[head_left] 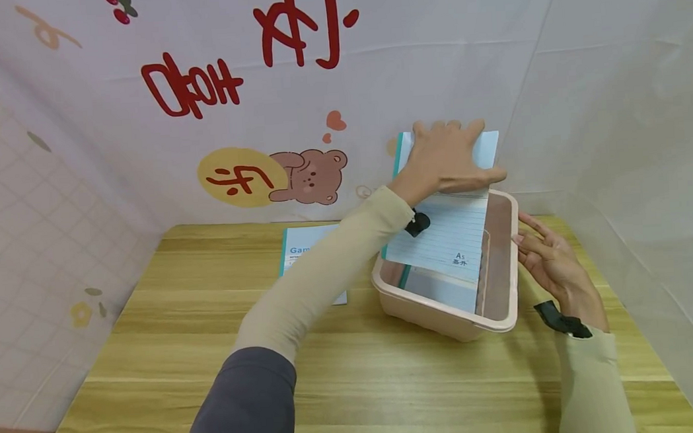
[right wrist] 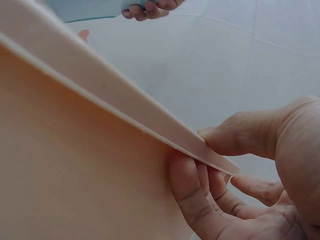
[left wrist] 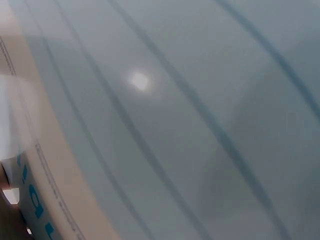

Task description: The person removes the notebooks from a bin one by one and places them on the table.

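A: What's the L hand (head_left: 447, 160) got?
B: The held notebook (head_left: 437, 231), pale blue, gripped nr its top end. Fingers go over the top edge, thumb's out twd the notebook's R side.

A: And where's that, exactly?
B: Slanted up, lower end over the opening of the pink bin (head_left: 427, 317). Teal spine on its L, ruled lines, "A5" nr the bottom R corner. L wrist cam = close-up of pale cover w/ blue lines, bit of glare.

A: Touching the inner notebook (head_left: 443, 291)?
B: Can't tell. That one's in the bin, below it, teal spine too, partly hidden.

A: R hand (head_left: 554, 260)?
B: Pinching the bin's rim on the R side, thumb vs fingers; R wrist cam shows it well. Dark band (head_left: 563, 320) on that wrist.

A: Anything else abt?
B: Third notebook (head_left: 306, 242) flat on the wood table (head_left: 357, 388), L of the bin, "Gam" legible, rest mostly behind the cream L sleeve (head_left: 320, 271). Back of table: white cloth (head_left: 445, 71) w/ big red characters & a brown bear print (head_left: 317, 175).
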{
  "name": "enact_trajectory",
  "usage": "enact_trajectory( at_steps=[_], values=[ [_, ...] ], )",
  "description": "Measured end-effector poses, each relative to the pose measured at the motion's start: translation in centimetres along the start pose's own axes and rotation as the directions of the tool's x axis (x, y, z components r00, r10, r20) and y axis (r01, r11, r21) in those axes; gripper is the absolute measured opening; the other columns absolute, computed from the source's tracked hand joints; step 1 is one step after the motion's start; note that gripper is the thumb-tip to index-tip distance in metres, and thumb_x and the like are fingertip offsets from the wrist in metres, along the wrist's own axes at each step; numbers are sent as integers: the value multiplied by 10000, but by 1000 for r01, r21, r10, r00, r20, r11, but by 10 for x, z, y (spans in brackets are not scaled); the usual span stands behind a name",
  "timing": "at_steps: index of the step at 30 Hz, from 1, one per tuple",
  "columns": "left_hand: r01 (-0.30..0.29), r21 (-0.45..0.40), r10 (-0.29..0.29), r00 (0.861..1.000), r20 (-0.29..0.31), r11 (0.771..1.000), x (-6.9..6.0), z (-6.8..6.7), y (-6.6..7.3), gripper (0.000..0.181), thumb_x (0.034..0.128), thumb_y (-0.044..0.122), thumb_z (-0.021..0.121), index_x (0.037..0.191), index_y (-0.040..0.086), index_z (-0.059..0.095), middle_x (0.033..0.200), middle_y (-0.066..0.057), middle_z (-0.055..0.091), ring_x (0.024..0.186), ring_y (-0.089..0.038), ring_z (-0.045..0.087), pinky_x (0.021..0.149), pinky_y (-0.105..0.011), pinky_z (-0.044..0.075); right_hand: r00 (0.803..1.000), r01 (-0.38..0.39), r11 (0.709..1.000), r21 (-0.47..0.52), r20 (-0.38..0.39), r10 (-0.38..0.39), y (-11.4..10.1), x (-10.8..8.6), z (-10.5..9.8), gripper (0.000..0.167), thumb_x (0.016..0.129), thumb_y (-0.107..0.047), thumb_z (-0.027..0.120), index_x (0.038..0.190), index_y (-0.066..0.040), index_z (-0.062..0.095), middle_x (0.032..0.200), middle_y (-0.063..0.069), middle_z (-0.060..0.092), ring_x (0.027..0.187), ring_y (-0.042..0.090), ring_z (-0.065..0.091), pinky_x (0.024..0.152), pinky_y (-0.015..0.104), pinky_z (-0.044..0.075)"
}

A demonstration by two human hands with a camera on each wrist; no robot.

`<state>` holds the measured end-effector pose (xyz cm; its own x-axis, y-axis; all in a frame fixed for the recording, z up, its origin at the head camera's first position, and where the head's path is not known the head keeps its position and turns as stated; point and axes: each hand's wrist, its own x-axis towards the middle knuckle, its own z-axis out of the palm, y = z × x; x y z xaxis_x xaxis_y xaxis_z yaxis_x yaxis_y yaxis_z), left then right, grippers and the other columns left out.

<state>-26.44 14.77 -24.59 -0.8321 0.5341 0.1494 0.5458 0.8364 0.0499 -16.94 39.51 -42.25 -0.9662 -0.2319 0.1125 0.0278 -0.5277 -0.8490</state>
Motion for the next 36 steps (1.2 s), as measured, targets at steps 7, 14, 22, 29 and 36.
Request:
enact_trajectory(
  at_steps=[7, 14, 22, 29, 36],
  values=[
    [36, -46, -38, 998, -46, 998, -8, -9, -27, 728, 827, 753, 428, 1423, 334, 448, 1181, 69, 611, 1031, -151, 563, 927, -454, 367, 1000, -4, 1000, 0, 4, 4, -1, 0, -1, 643, 1028, 145, 394, 1587, -46, 141, 1287, 117, 675, 1079, 204, 718, 893, 288, 592],
    [59, -79, -69, 990, -122, 995, -21, -9, -60, 591, 833, 670, 460, 1263, 268, 510, 1022, 46, 569, 932, -162, 540, 893, -458, 364, 1000, -7, 1000, -30, -6, 7, 1, 0, -1, 633, 1033, 133, 398, 1590, -62, 167, 1268, 102, 681, 1057, 189, 720, 882, 280, 592],
    [99, -104, -116, 979, -170, 990, -40, -6, -96, 558, 835, 630, 509, 1235, 240, 528, 988, 27, 570, 905, -165, 543, 896, -452, 361, 1000, -2, 1000, 8, 11, 2, 1, 1, -1, 624, 1028, 148, 380, 1575, -51, 156, 1244, 114, 688, 1051, 204, 725, 884, 289, 594],
    [137, -148, -162, 972, -173, 979, -58, 1, -130, 570, 831, 600, 544, 1244, 206, 544, 1036, -7, 598, 942, -196, 546, 934, -495, 348, 1000, 2, 1000, -5, 4, -2, 1, 0, -3, 633, 1031, 146, 378, 1587, -56, 152, 1266, 104, 674, 1059, 197, 721, 887, 284, 592],
    [219, -178, -249, 954, -169, 959, -79, 12, -166, 624, 821, 571, 568, 1315, 190, 551, 1110, -58, 642, 997, -254, 549, 907, -503, 325, 1000, 8, 1000, 0, 6, -8, 2, 1, -3, 599, 1031, 144, 381, 1564, -55, 194, 1246, 123, 689, 1059, 206, 723, 878, 286, 594]
  ],
)
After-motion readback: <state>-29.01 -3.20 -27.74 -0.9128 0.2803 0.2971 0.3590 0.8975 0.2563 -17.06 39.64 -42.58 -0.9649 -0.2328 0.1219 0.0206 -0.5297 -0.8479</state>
